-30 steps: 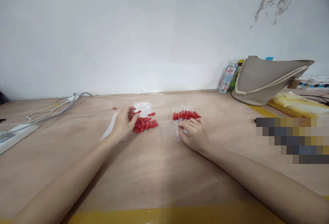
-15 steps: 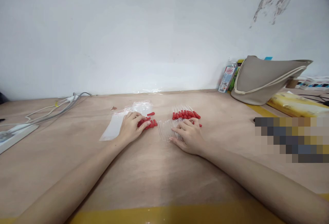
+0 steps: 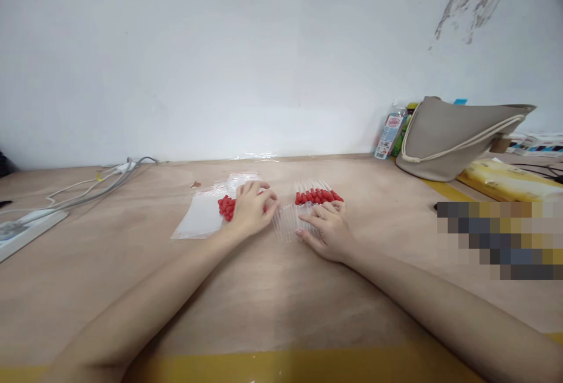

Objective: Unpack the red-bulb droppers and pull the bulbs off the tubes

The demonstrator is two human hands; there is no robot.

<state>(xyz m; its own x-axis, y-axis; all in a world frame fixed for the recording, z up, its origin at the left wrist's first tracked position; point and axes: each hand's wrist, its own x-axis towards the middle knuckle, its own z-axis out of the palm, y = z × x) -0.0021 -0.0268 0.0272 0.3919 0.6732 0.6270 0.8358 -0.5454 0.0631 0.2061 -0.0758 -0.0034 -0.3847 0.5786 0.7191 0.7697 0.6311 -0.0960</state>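
Note:
My left hand (image 3: 254, 210) reaches over a pile of red rubber bulbs (image 3: 226, 207), fingers bent and partly spread, tips by the left end of the glass tubes. I see nothing held in it, though its palm side is hidden. A row of clear glass tubes (image 3: 288, 223) lies side by side between my hands. My right hand (image 3: 329, 227) rests at the right end of these tubes, fingers apart, covering some of them. Just behind it lies a row of droppers (image 3: 317, 196) with red bulbs on their near ends and clear stems pointing to the wall.
Flat clear plastic bags (image 3: 197, 216) lie under and beside the bulbs. A power strip (image 3: 33, 230) with cables is at far left. On the right stand a bottle (image 3: 387, 135), a grey bag (image 3: 448, 136) and a yellow packet (image 3: 510, 178). The wall closes off the back.
My left hand has moved right, off the left part of the bulb pile to the glass tubes' left end. My right hand has shifted slightly right; the red bulb beside it no longer shows apart.

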